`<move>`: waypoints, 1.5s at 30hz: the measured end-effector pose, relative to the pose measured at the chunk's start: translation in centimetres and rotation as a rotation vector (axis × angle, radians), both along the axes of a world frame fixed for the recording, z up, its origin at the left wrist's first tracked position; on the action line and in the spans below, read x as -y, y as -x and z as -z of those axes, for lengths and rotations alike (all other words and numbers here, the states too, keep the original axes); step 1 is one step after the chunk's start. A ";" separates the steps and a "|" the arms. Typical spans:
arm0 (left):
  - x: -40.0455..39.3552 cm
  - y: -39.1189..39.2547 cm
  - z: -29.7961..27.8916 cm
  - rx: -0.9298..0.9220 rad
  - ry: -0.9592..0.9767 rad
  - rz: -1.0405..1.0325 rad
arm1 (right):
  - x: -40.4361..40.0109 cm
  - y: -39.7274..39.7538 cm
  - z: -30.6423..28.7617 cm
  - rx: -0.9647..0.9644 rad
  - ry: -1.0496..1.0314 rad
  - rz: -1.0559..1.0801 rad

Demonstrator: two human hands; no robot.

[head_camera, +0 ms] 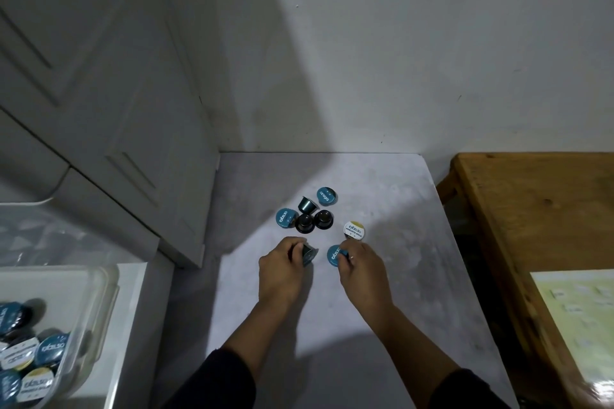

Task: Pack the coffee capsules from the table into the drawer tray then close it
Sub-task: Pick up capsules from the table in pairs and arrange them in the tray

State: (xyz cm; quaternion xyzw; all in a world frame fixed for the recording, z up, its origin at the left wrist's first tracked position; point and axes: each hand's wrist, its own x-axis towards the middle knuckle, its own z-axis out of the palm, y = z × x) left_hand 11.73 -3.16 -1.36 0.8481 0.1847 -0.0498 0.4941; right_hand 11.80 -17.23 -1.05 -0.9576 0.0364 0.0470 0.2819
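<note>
Teal-lidded capsules already fill part of the drawer tray (pixel 99 295) at lower left. Each hand grips one more: left hand (pixel 282 271), right hand (pixel 362 271). Six capsules (pixel 309 216) wait on the bench (pixel 398 276) (drawer not yet shut).

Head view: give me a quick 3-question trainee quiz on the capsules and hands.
1. True or false: each of the hands is on a capsule.
2. How many loose capsules on the grey table are in no hand? A) three B) six C) nine
3. Fill in: the one loose capsule whose lid is not blue has a ____ and gold lid.

Key:
1. True: left hand grips a dark capsule; right hand grips a blue-lidded capsule.
2. B: six, clustered beyond the hands on the table.
3. White: the white-lidded capsule, above the right hand.
</note>
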 end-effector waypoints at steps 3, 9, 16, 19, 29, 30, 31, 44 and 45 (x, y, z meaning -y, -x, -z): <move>-0.2 0.1 -0.2 0.026 0.001 -0.014 | 0.1 0.0 0.0 0.003 -0.005 0.013; 0.0 1.1 -0.2 0.072 -0.013 0.056 | 0.0 0.0 -0.6 0.017 -0.086 0.052; 0.2 1.4 -0.5 0.040 0.106 -0.086 | 0.1 0.2 -0.2 -0.104 -0.240 0.138; 0.3 1.8 -0.8 0.022 0.214 -0.159 | 0.2 0.3 -0.5 -0.147 -0.308 0.191; -0.6 3.3 -5.1 0.116 0.570 -0.286 | -0.5 2.2 -6.4 -0.011 -0.832 0.349; -0.8 3.7 -5.8 0.129 0.621 -0.293 | -0.8 2.5 -7.3 -0.009 -0.892 0.348; -1.2 4.1 -6.5 0.143 0.657 -0.296 | -1.2 2.9 -8.1 -0.004 -0.928 0.336; -11.4 11.0 -14.6 0.351 0.591 -0.222 | -10.4 7.9 -15.7 -0.048 -1.050 0.129; -12.7 11.6 -15.0 0.346 0.569 -0.219 | -11.5 8.1 -15.9 -0.062 -1.046 0.103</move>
